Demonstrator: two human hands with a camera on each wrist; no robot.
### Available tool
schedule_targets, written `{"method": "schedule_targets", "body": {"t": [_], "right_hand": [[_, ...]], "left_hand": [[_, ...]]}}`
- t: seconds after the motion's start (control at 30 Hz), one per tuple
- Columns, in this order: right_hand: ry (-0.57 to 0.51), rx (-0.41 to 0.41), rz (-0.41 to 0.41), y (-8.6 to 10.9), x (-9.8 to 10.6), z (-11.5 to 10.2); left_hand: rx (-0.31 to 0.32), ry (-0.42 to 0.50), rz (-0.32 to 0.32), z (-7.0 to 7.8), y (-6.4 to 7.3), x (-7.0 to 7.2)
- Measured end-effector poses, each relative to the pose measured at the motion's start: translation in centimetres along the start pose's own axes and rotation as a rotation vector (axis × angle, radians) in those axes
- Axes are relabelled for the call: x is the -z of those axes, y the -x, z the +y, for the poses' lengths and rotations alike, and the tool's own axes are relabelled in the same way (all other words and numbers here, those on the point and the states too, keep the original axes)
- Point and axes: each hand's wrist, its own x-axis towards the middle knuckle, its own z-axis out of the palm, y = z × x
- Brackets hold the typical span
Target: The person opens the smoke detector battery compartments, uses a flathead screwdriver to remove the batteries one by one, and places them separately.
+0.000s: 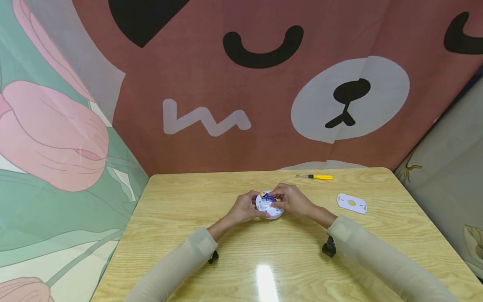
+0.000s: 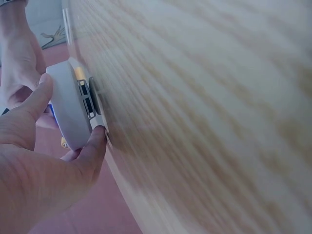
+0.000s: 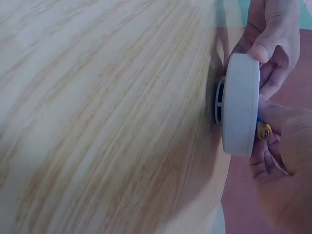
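A round white smoke detector (image 1: 274, 214) is tilted just above the wooden table, its back with a printed label facing up. My left hand (image 1: 244, 207) grips it by the left rim, thumb along the near side. Blue-and-yellow batteries (image 1: 268, 197) show at the detector's back. With thumb and fingers, my right hand (image 1: 296, 201) pinches one of them against the back. In the right wrist view a yellow battery end (image 3: 263, 131) pokes out between those fingers. The detector's slotted vent (image 3: 219, 103) faces the table, close to its surface.
A yellow-handled screwdriver (image 1: 320, 177) lies near the table's far edge. To the right rests a white mounting plate (image 1: 343, 202) with a round hole. Behind the table (image 1: 181, 193) hangs a printed bear curtain (image 1: 271, 100).
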Motion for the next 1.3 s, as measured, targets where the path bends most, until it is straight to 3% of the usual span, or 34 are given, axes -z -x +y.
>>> {"method": "schedule_targets", "body": {"t": [0.47, 0.83, 1.3], "right_hand": [[-0.056, -0.015, -0.063, -0.2, 0.0, -0.2], [-0.222, -0.129, 0.023, 0.0, -0.4, 0.7], [-0.268, -0.090, 0.082, 0.4, 0.3, 1.3]], "left_hand": [[-0.015, -0.026, 0.007, -0.3, 0.0, -0.2], [-0.008, -0.021, 0.015, -0.2, 0.0, -0.3], [-0.005, -0.052, 0.021, -0.2, -0.1, -0.2]]}}
